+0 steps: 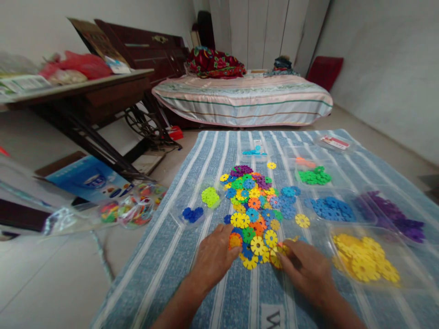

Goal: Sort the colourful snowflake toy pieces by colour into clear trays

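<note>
A mixed pile of toothed plastic snowflake discs (254, 203) in several colours lies mid-table. At its near left edge is my left hand (216, 250), thumb and fingers apart beside an orange disc (235, 241). Whether it touches that disc is hard to tell. My right hand (307, 267) is at the near right edge of the pile, thumb and fingertips closed on a yellow disc (275, 257) partly hidden by them. Other yellow discs (258, 246) lie between the two hands. One loose yellow disc (302, 221) is just beyond my right hand.
Clear boxes hold sorted discs: yellow (366, 258), purple (394, 214), blue (332, 209) and green (314, 176) on the right. A left tray holds lime (210, 197) and dark blue discs (192, 214). The striped tablecloth (164, 269) lies underneath; a bed (243, 100) stands behind.
</note>
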A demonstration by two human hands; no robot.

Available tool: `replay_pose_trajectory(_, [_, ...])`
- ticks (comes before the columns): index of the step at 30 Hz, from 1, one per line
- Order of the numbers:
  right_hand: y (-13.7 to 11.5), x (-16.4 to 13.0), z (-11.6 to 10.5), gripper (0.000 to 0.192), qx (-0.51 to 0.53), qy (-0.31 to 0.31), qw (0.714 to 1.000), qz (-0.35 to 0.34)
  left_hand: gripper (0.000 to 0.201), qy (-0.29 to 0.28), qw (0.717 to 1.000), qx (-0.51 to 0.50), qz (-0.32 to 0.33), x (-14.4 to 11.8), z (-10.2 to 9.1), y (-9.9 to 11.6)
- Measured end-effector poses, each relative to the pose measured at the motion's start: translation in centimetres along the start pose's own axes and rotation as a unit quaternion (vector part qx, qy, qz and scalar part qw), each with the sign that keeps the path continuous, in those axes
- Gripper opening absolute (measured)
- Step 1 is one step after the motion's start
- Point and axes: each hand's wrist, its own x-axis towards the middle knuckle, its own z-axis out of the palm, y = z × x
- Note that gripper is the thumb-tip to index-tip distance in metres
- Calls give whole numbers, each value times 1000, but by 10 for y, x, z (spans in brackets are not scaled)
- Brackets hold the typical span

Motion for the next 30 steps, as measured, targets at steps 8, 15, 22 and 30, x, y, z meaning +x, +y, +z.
replay_pose_trajectory(8, [-4,1,9,15,-22,48,997,-55,25,42,989,-142,-32,9,6,-2])
replay_pose_trajectory(15, [-28,18,9,13,23,60,997,-50,20,60,965,-249,-51,8,7,-4])
replay_pose_trajectory(22, [-62,54,15,12,97,-87,991,44,18,55,931,-358,-56,5,2,5])
replay_pose_trajectory(30, [-63,68,17,9,340,-216,876,265,15,42,884,-459,-71,2,7,2])
